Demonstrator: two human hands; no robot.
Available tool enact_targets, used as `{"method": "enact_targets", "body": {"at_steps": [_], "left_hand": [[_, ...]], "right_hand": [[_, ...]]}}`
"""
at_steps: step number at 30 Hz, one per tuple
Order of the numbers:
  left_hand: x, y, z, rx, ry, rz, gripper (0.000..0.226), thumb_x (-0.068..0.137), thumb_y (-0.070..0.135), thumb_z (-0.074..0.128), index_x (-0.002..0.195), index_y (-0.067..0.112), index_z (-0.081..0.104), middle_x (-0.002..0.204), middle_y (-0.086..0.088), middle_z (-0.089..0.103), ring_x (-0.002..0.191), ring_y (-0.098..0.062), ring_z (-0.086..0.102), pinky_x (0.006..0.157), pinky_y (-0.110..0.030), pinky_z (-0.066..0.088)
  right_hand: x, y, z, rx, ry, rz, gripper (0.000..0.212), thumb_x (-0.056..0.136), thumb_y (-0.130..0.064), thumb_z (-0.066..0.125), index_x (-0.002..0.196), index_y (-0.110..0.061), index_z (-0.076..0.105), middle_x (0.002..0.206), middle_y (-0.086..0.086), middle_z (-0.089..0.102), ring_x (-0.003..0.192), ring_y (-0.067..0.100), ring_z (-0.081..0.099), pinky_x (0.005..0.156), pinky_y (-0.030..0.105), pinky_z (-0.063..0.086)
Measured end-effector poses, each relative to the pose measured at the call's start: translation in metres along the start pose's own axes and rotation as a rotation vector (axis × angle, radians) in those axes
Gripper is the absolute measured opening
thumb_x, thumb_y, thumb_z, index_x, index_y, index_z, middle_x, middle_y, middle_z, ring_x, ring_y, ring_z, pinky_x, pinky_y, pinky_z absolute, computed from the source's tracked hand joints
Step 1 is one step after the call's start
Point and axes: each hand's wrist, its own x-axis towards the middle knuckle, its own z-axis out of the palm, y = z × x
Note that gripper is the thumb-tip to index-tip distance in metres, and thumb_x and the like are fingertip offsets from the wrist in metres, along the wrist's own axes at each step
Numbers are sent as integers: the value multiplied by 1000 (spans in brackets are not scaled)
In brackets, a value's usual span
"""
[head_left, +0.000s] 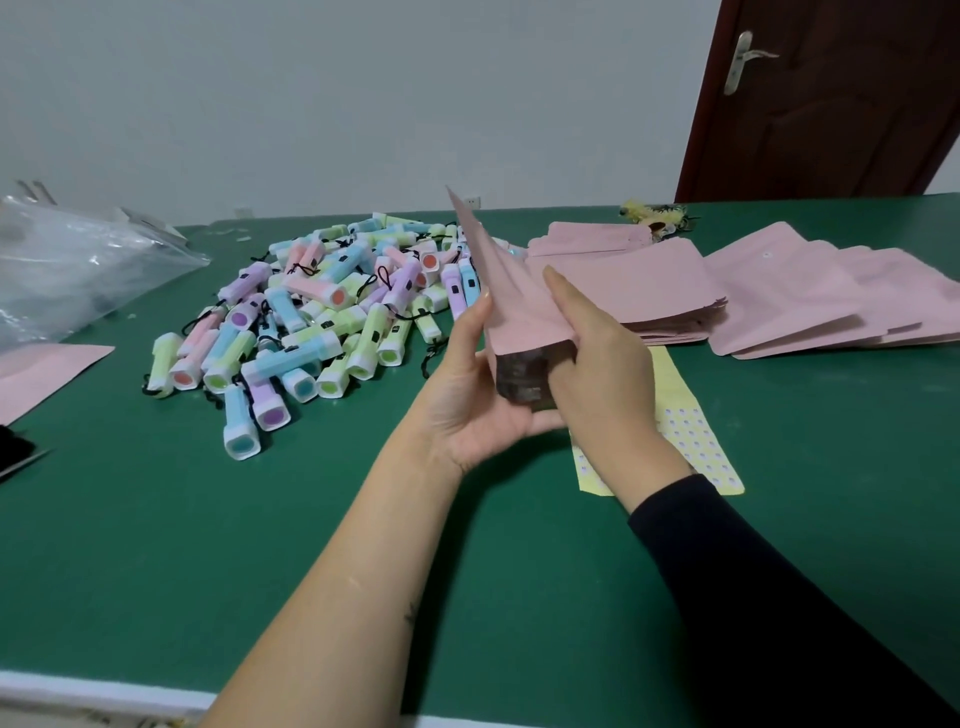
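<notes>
Pink pouch (501, 296) held above counter (156, 519); long axis tilts up and away, open mouth nearest the camera. Left grip (483, 400) clasps its left side, right grip (597, 364) its right side.

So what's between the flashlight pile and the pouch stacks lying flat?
Head view: the pouch bundle, held on edge by the left hand and right hand.

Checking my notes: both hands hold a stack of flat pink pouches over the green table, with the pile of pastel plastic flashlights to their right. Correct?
No. The head view shows the pile of pastel plastic flashlights lying left of the left hand and right hand, not right. Both hold the stack of flat pink pouches over the green table.
</notes>
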Motion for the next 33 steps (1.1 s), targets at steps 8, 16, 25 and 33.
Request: {"method": "enact_targets", "body": {"at_steps": [8, 16, 25, 33], "left_hand": [[-5, 17, -12, 190, 280, -21, 79, 70, 54, 74, 131, 7, 56, 132, -22, 60, 119, -39, 60, 100, -58, 47], [1, 3, -2, 254, 217, -56, 117, 53, 72, 77, 149, 32, 25, 146, -21, 45, 115, -34, 64, 81, -54, 57], [2, 4, -2, -17, 149, 24, 110, 53, 64, 80, 142, 13, 43, 123, -15, 59, 108, -35, 64, 86, -55, 55], [-1, 7, -4, -53, -21, 44, 97, 52, 50, 89, 132, 8, 52, 136, -19, 51, 128, -38, 48, 103, -62, 37]], "right_hand": [[6, -4, -5, 121, -183, -29, 69, 84, 9, 38, 146, -22, 43, 143, -3, 51, 130, 16, 47, 108, 28, 38], [5, -2, 2, 87, -131, -5, 54, 96, -3, 38, 143, -28, 45, 133, -5, 59, 118, 17, 56, 99, 32, 47], [2, 1, 4, -93, -71, -297, 62, 74, 12, 55, 124, -22, 67, 124, 2, 63, 112, 25, 52, 88, 28, 41], [1, 1, 4, -32, -10, -257, 56, 76, 12, 51, 120, -17, 70, 112, 2, 68, 105, 24, 54, 87, 24, 40]]}}
